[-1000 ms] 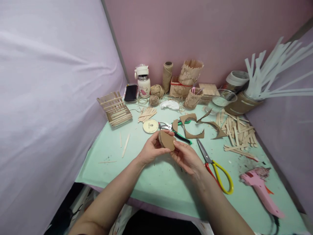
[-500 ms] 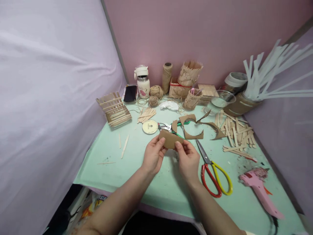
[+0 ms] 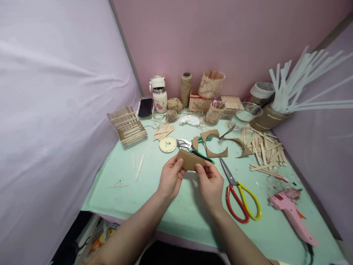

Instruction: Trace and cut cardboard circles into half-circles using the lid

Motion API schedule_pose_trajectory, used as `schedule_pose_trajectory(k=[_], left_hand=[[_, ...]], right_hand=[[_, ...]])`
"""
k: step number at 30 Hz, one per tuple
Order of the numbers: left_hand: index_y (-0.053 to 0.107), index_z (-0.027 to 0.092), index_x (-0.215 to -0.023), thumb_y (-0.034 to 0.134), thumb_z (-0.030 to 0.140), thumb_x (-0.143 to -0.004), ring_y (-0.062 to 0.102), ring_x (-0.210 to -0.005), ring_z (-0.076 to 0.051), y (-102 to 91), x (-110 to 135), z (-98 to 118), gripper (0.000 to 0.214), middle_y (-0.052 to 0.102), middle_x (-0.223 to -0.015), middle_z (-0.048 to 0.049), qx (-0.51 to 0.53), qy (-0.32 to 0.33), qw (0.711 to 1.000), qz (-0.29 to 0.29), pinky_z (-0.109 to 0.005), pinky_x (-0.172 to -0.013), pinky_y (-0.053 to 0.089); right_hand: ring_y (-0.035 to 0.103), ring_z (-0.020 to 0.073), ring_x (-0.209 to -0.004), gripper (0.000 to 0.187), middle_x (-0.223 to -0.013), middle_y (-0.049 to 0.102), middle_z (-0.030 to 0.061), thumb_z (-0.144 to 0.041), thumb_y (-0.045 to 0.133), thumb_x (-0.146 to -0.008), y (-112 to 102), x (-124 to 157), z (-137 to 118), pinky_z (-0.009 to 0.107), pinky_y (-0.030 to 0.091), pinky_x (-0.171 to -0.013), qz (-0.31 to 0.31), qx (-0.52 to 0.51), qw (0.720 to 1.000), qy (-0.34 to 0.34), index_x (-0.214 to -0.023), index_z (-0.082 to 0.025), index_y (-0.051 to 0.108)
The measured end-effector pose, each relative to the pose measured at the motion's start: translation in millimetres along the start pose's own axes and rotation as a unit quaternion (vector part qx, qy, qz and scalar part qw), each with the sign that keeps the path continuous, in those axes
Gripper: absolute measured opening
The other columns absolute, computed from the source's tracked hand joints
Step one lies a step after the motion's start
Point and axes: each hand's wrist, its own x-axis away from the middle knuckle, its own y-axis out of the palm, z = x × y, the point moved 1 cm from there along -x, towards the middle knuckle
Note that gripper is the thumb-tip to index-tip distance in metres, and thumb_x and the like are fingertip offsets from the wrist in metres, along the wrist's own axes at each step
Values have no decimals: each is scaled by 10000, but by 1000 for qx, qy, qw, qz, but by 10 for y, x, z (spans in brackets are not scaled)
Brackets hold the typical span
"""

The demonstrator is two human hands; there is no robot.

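Observation:
A small brown piece of cardboard with a straight upper edge is held above the table between both hands. My left hand pinches its left end, thumb on the near face. At the right end, my right hand grips it the same way. Just behind it lie green-handled pruning shears, a round cream lid and a small curved cardboard scrap. Cardboard offcuts with round cutouts rest farther right. Scissors with red and yellow handles lie beside my right hand.
A pink glue gun lies at the right, below a pile of craft sticks. A slatted stick basket stands at the left. Along the back are a bottle, twine balls, a twine spool and a clear bowl.
The cardboard piece has tilted and dropped slightly, uncovering more of the shears' black and green handle. Both hands keep their grip. The whole view has shifted a little.

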Motion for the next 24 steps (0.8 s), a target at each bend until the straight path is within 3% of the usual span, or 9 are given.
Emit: schedule_pose_trajectory(k=[6,10,15,18,22,24], left_hand=[[746,178,-979,789,307,-719,688,-887,-172,-71,2,-13,293,761,-956,-46,-75,73,994,35,-285,-822,534],[758,191,-977,740,281,-759,686,-918,-190,-132,14,78,236,768,-971,-38,-233,113,966,8,-298,-856,522],[761,197,-973,682,222,-792,692,-946,-208,-72,68,206,198,768,-989,-34,-367,126,920,-53,-308,-884,516],[733,186,-1030,684,223,-794,692,-986,-214,-2,75,213,243,756,-1050,-53,-349,103,929,-69,-317,-898,521],[625,178,-1211,795,183,-676,652,-1126,-245,79,71,149,562,706,-1196,-95,-245,42,965,-83,-349,-972,505],[638,165,-1174,816,161,-644,653,-1127,-255,108,82,111,558,706,-1192,-106,-229,27,969,-85,-358,-982,503]], right_hand=[[678,221,-871,287,-947,724,71,-381,697,-792,-54,-29,12,370,548,-784,-61,-20,998,-22,-1012,-201,654],[649,241,-1012,353,-1128,698,90,-333,732,-757,-174,-131,-92,390,521,-875,-134,35,988,-72,-1086,-227,657],[644,207,-805,192,-906,728,50,-335,702,-783,-294,-203,-168,326,510,-711,-190,127,971,-64,-935,-219,714],[634,182,-728,141,-795,719,25,-334,707,-776,-284,-191,-106,301,497,-680,-175,75,982,-16,-838,-208,715],[656,173,-728,267,-799,736,23,-403,796,-677,-219,-171,19,301,520,-701,-118,-104,983,99,-841,-212,708],[665,178,-731,326,-801,739,31,-445,822,-636,-194,-170,54,314,533,-710,-103,-141,977,120,-828,-209,706]])
